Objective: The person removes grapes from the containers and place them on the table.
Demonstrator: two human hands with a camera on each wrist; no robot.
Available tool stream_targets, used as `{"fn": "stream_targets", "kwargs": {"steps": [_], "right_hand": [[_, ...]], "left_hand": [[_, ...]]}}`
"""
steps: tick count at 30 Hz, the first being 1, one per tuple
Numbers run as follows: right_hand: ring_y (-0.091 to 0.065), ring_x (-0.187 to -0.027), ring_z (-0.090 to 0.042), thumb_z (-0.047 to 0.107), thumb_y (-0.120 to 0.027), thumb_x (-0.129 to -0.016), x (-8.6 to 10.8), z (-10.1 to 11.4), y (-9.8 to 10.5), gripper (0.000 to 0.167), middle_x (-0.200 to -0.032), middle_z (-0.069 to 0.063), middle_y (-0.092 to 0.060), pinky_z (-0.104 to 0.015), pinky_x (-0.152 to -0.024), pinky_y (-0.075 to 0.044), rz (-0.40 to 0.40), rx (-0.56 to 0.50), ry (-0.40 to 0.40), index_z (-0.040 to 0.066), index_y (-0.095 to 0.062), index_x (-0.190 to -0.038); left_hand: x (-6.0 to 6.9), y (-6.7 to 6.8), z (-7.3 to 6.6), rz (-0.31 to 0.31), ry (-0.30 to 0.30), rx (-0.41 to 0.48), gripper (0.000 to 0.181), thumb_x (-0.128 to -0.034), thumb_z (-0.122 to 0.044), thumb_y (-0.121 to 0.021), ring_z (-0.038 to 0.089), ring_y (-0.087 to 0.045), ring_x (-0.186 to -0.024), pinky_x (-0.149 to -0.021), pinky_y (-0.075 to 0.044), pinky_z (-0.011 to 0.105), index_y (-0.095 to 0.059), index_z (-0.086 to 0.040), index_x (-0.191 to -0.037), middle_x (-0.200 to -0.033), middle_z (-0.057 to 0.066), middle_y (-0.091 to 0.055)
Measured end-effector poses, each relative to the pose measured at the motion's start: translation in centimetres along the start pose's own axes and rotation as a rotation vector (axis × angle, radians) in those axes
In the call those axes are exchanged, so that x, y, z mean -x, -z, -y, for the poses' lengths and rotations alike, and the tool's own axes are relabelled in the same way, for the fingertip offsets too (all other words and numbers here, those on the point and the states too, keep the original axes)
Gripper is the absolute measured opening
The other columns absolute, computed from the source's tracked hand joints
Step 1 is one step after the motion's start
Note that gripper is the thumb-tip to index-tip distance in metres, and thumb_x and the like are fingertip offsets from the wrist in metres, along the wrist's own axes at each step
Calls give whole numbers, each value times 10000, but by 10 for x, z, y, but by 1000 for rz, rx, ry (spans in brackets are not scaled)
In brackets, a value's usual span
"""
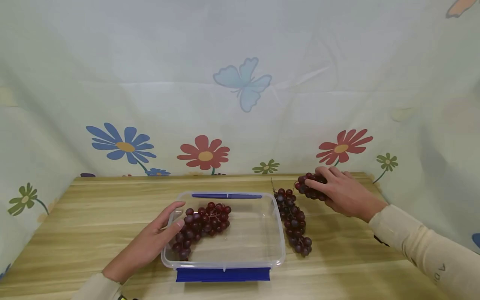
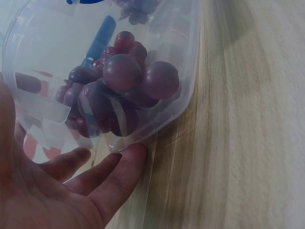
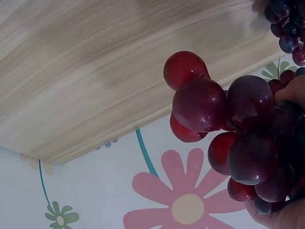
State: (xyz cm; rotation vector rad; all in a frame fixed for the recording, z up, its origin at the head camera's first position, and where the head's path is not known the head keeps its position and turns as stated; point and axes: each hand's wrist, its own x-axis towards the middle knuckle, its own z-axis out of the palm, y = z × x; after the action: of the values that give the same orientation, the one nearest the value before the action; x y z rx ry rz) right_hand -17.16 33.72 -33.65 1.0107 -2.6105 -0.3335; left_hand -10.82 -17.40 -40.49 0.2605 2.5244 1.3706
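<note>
A clear plastic container [image 1: 282, 250] with blue clips stands on the table, holding a bunch of dark red grapes [image 1: 208, 225] along its left side. My left hand [image 1: 153, 237] holds the container's left wall, thumb over the rim; in the left wrist view several fingers [image 2: 126, 171] lie low against the outside. At the back right, my right hand [image 1: 345, 193] grips another bunch of grapes [image 1: 311, 186], whose round fruit fills the right side of the right wrist view. Its palm side is hidden in the head view.
A third bunch of grapes [image 1: 294, 221] lies on the table just right of the container, its stem pointing to the back. The wooden table [image 1: 97, 216] ends at a pale curtain [image 1: 168, 104] printed with flowers and a butterfly.
</note>
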Motion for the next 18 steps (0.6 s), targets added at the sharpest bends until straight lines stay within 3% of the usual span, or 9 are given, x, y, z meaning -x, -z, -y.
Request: {"fn": "stream_targets", "kwargs": {"steps": [18], "right_hand": [[-610, -1043, -357, 173, -875, -843, 6, -5, 0, 623, -1296, -183, -564, -527, -738, -591, -6, -31, -22, 208, -625, -1413]], "left_hand": [[0, -1, 1, 4, 3, 27, 577, -1103, -484, -455, 576, -337, -1498, -1104, -464, 685, -262, -350, -1630, -1719, 232, -229]]}}
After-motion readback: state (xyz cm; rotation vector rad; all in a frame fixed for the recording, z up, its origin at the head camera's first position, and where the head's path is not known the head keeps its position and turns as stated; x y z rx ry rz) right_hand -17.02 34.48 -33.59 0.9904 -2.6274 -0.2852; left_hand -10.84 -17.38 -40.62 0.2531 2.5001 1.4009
